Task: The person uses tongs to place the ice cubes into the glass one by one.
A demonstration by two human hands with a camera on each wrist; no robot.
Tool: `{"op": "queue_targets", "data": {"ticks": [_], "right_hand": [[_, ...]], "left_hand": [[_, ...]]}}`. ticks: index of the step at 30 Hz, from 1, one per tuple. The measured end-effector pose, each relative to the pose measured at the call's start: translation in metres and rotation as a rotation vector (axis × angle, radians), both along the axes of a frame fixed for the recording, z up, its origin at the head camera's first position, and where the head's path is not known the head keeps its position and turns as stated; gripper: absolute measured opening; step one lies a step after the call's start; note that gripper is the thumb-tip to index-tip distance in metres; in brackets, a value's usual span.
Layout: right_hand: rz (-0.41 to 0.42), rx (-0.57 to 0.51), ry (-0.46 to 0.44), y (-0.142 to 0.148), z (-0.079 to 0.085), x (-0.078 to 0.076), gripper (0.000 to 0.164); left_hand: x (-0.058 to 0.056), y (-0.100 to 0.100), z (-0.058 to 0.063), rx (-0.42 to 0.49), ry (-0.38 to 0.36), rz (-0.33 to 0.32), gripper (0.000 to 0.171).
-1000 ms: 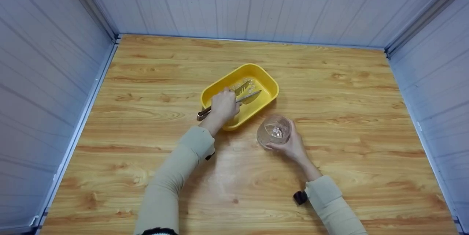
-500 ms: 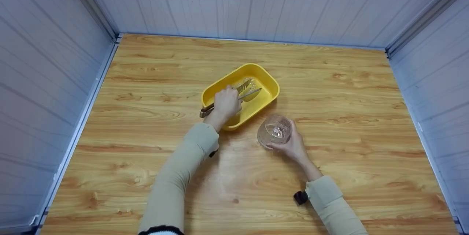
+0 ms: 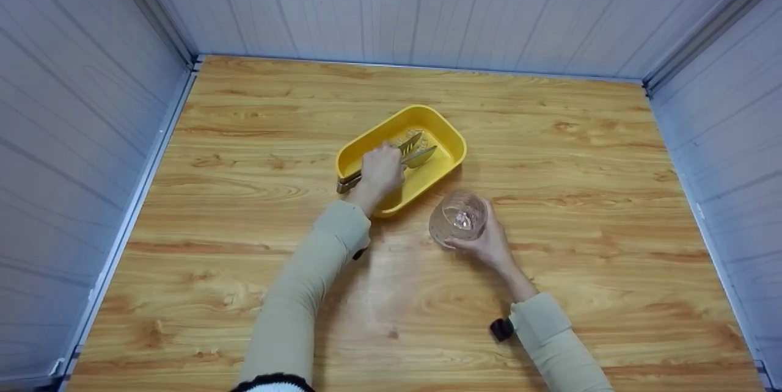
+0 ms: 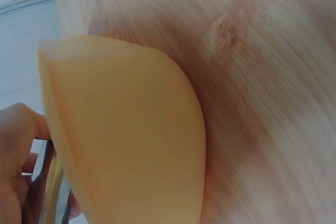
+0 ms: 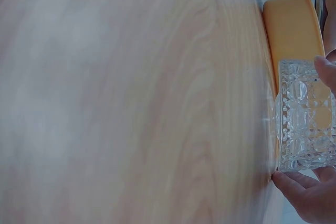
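Note:
My left hand (image 3: 383, 170) grips a pair of metal tongs (image 3: 421, 157) over the yellow tub (image 3: 452, 135). The tongs' two tips stand apart and point down into the tub's far right part. Small clear pieces (image 3: 410, 134), like ice cubes, lie on the tub floor around the tips; whether the tongs touch them I cannot tell. In the left wrist view the tub's wall (image 4: 131, 129) hides most of the tongs. My right hand (image 3: 487, 242) holds a patterned clear glass (image 5: 307, 119) upright, fingers and thumb around its sides. A clear piece shows inside the glass.
The tub and glass stand on a wood-grain table (image 3: 244, 209), the glass close to the tub's near right side. Pale panels (image 3: 391, 7) enclose the table at the back, left and right.
My left hand has moved slightly right and away from me with the tongs, whose tips have drawn a little nearer each other. The right hand and glass have stayed still.

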State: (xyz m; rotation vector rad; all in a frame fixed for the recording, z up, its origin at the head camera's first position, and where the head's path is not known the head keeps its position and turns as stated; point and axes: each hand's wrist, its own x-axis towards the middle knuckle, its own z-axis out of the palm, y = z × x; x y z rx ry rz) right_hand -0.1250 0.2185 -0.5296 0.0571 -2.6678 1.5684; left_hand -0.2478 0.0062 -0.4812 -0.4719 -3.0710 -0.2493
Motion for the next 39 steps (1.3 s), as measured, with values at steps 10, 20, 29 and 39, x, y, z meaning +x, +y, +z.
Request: {"op": "queue_targets", "data": {"ticks": [10,20,29,39], "right_hand": [[0.020,-0.025,0.034,-0.010,0.026,0.008,0.089],[0.018,-0.040,0.023,-0.009,0.025,0.008,0.091],[0.016,-0.042,0.028,-0.010,0.025,0.008,0.091],[0.018,-0.019,0.034,-0.009,0.025,0.008,0.089]], "left_hand": [[0.000,0.005,0.000,-0.045,0.054,-0.014,0.022],[0.000,0.005,0.000,-0.039,0.054,-0.022,0.019],[0.000,0.005,-0.001,-0.026,0.105,-0.047,0.019],[0.000,0.006,-0.001,-0.050,0.106,-0.055,0.022]]}}
